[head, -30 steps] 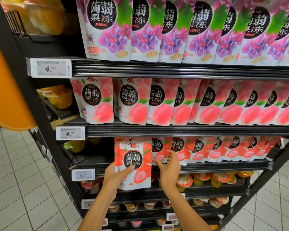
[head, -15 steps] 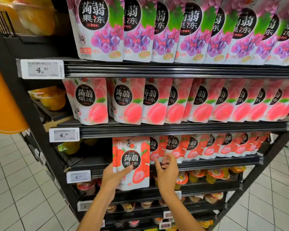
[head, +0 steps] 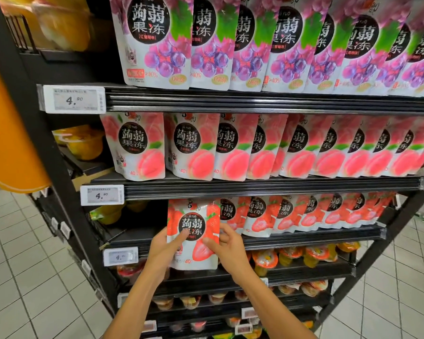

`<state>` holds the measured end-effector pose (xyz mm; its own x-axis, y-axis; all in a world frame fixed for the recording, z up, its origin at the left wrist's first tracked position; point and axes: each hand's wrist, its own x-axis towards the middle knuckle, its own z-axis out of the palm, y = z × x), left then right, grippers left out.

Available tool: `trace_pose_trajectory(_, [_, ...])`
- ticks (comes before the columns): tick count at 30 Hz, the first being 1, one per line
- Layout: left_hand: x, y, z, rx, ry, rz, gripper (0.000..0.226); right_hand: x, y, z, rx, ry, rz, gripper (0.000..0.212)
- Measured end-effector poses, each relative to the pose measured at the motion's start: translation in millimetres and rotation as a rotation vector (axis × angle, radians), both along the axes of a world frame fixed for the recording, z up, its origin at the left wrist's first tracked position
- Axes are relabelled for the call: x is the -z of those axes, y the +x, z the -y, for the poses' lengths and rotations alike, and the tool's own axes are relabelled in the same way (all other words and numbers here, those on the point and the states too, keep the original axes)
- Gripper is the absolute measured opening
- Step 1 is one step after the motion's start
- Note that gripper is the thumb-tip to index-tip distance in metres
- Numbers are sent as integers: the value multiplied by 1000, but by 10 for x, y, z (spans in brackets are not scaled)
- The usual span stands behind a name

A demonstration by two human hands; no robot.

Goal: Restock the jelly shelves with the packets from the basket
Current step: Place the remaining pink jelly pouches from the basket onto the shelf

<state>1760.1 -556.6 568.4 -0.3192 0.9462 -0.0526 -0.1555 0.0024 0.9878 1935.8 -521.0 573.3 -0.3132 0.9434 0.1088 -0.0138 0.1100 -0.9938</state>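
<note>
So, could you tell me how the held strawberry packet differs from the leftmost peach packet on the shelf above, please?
The strawberry packet is red with strawberries pictured; the leftmost peach packet is pink with a peach. The strawberry packet is gripped by the left hand and right hand, in front of the lower shelf; the peach packet stands on the middle shelf, untouched. Both bear the same round black label.

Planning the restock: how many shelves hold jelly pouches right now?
3: grape pouches on top, peach pouches in the middle, strawberry pouches beneath those. Anything above the frame is unseen.
</note>
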Motion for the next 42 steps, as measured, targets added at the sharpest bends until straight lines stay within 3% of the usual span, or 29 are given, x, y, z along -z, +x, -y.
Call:
trace_pose_trajectory(4, [-64,-125,-17,-175,97,-66,33,-89,-135,-81,114,-17,-83,25])
trace_pose_trajectory(6, [-41,-133,-5,-231,134,-184,35,-114,-202,-147,168,3,-55,26])
trace_pose_trajectory(13, [96,96,-67,-16,86,-346,39,27,-402,-290,268,8,142,45])
trace_pose_trajectory(17, [139,178,-83,-63,43,-346,41,128,-328,-207,326,132,238,31])
trace_pose_trajectory(22, [182,217,-95,-94,8,-344,47,322,-211,-202,420,139,474,15])
trace_pose_trajectory(30, [218,280,-84,-76,31,-309,48,381,-181,-309,486,109,494,9])
trace_pose_trajectory(34, [249,290,-18,-104,47,-245,43,410,-154,-209,498,99,404,7])
trace_pose_trajectory(38, [519,372,126,-84,21,-239,36,661,31,47,519,70,328,5])
trace_pose_trajectory(42, [1039,592,353,45,-99,-283,35,1180,407,420,488,-116,360,8])
